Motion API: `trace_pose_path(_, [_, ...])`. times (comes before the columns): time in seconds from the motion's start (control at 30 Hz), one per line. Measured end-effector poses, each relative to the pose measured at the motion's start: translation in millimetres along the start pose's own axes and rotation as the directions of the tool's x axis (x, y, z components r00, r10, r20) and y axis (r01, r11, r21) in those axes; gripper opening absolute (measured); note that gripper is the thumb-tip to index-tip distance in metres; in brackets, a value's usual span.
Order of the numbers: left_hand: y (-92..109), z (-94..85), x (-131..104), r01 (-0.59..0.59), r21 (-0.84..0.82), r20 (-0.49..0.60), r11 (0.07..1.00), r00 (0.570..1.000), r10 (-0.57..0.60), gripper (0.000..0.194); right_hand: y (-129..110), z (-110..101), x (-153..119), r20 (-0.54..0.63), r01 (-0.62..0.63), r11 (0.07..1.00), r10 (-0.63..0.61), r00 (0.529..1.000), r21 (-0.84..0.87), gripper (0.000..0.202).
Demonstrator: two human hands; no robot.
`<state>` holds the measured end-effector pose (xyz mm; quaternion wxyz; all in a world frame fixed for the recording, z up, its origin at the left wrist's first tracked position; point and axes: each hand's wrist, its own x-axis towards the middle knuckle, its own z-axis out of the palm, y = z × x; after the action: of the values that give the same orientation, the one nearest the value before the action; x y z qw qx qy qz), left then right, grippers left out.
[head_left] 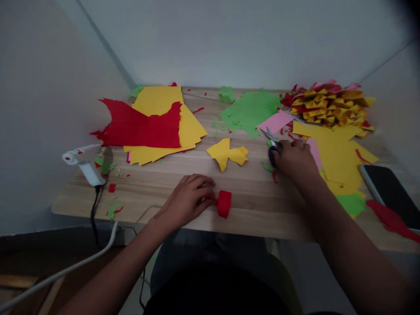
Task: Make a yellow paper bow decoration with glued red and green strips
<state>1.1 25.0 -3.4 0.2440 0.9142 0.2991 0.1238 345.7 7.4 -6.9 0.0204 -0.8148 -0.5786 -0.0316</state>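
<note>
My left hand [193,197] is low over the front of the table, fingers curled. At its fingertips is a small folded piece of red paper [224,204], whose narrow end reaches into the fingers. My right hand [293,157] is closed around the dark handles of a pair of scissors [271,136]. The blades point up and left, slightly parted, over a pink paper piece [275,121]. Between and beyond my hands lies a cut yellow paper shape [226,154].
A white glue gun [90,170] stands at the left with its cord. Red paper [141,129] covers yellow sheets [160,96]. Green paper [254,107] and folded yellow pieces [328,107] sit at the back. A phone [390,188] and red paper strip [390,218] lie right.
</note>
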Motion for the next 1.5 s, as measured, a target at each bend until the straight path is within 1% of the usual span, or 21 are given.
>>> trace_pose_path(0.07, [1.2, 0.9, 4.2, 0.031, -0.065, -0.122, 0.997, 0.992, -0.039, 0.012, -10.7, -7.2, -8.5, -0.097, 0.036, 0.994, -0.025, 0.995, 0.105, 0.044])
trace_pose_path(0.13, [6.3, -2.8, 14.1, 0.073, -0.15, -0.271, 0.986, 0.956, -0.113, 0.01, -31.9, -19.0, -21.6, -0.203, 0.159, 0.917, -0.088, 0.975, 0.365, 0.042])
trace_pose_path(0.2, [10.5, -9.4, 31.6, 0.095, -0.273, -0.404, 0.957, 0.892, -0.204, 0.007, -61.1, -32.1, -35.9, -0.201, 0.314, 0.662, -0.244, 0.949, 0.681, 0.04])
trace_pose_path(0.27, [9.3, -17.4, 56.2, 0.058, -0.414, -0.5, 0.908, 0.819, -0.281, 0.006, -90.4, -41.9, -45.4, -0.083, 0.274, 0.415, -0.421, 0.903, 0.868, 0.037])
trace_pose_path(0.33, [1.4, -26.4, 84.4, -0.017, -0.505, -0.581, 0.863, 0.746, -0.326, 0.007, -111.0, -45.9, -45.4, 0.015, 0.136, 0.241, -0.534, 0.845, 0.961, 0.022])
trace_pose_path(0.4, [-10.3, -35.8, 110.7, -0.097, -0.539, -0.653, 0.837, 0.675, -0.343, 0.009, -120.2, -45.4, -36.5, 0.042, 0.05, 0.145, -0.568, 0.822, 0.988, 0.02])
trace_pose_path(0.43, [-15.7, -40.2, 121.6, -0.131, -0.551, -0.67, 0.824, 0.659, -0.343, 0.009, -121.6, -44.2, -30.1, 0.027, 0.043, 0.116, -0.54, 0.841, 0.992, 0.021])
trace_pose_path(0.47, [-20.1, -44.4, 130.4, -0.157, -0.571, -0.662, 0.806, 0.669, -0.339, 0.009, -122.1, -42.8, -23.0, -0.002, 0.059, 0.104, -0.479, 0.878, 0.993, 0.019])
trace_pose_path(0.53, [-23.4, -51.2, 141.9, -0.186, -0.615, -0.612, 0.766, 0.726, -0.315, 0.01, -123.2, -39.3, -9.4, -0.071, 0.117, 0.137, -0.305, 0.95, 0.984, 0.021])
trace_pose_path(0.6, [-19.6, -56.3, 146.7, -0.197, -0.647, -0.552, 0.737, 0.788, -0.274, 0.011, -127.3, -35.0, 2.0, -0.136, 0.173, 0.215, -0.175, 0.975, 0.961, 0.04])
trace_pose_path(0.67, [-12.6, -60.2, 148.0, -0.218, -0.653, -0.526, 0.725, 0.819, -0.228, 0.011, -133.5, -29.7, 9.7, -0.159, 0.21, 0.267, -0.2, 0.967, 0.941, 0.041])
trace_pose_path(0.73, [-8.0, -63.0, 148.6, -0.234, -0.65, -0.52, 0.723, 0.831, -0.199, 0.012, -138.5, -24.7, 12.7, -0.145, 0.219, 0.251, -0.28, 0.949, 0.943, 0.024])
trace_pose_path(0.8, [-10.7, -63.8, 149.8, -0.228, -0.647, -0.517, 0.727, 0.833, -0.199, 0.012, -139.9, -21.8, 11.3, -0.118, 0.2, 0.22, -0.338, 0.934, 0.955, 0.019])
trace_pose_path(0.87, [-21.5, -61.8, 151.6, -0.218, -0.645, -0.545, 0.732, 0.803, -0.241, 0.012, -137.3, -21.8, 6.7, -0.086, 0.16, 0.175, -0.367, 0.926, 0.971, 0.021])
trace_pose_path(0.93, [-37.0, -57.0, 153.4, -0.225, -0.668, -0.594, 0.709, 0.735, -0.326, 0.012, -133.2, -23.9, 1.0, -0.027, 0.062, 0.072, -0.412, 0.911, 0.995, 0.021])
trace_pose_path(1.03, [-57.4, -46.5, 152.9, -0.263, -0.774, -0.584, 0.576, 0.647, -0.489, 0.014, -130.3, -27.7, -6.2, 0.088, -0.159, -0.096, -0.513, 0.854, 0.983, 0.021])
trace_pose_path(1.1, [-64.3, -40.4, 150.0, -0.313, -0.835, -0.541, 0.453, 0.616, -0.573, 0.018, -131.9, -28.7, -9.5, 0.139, -0.271, -0.142, -0.589, 0.796, 0.952, 0.024])
trace_pose_path(1.17, [-67.3, -36.7, 146.5, -0.365, -0.861, -0.508, 0.355, 0.588, -0.629, 0.022, -134.7, -28.3, -11.3, 0.152, -0.32, -0.15, -0.645, 0.749, 0.935, 0.026])
trace_pose_path(1.23, [-70.3, -35.6, 143.8, -0.398, -0.866, -0.49, 0.302, 0.558, -0.67, 0.023, -136.5, -27.1, -11.4, 0.141, -0.312, -0.142, -0.67, 0.729, 0.939, 0.025])
trace_pose_path(1.37, [-87.5, -37.4, 142.8, -0.456, -0.841, -0.508, 0.293, 0.474, -0.719, 0.02, -133.3, -25.9, -8.7, 0.145, -0.271, -0.087, -0.673, 0.726, 0.959, 0.019])
trace_pose_path(1.5, [-113.9, -36.3, 144.6, -0.535, -0.784, -0.555, 0.314, 0.379, -0.741, 0.02, -124.1, -27.6, -6.0, 0.136, -0.26, -0.051, -0.747, 0.651, 0.964, 0.018])
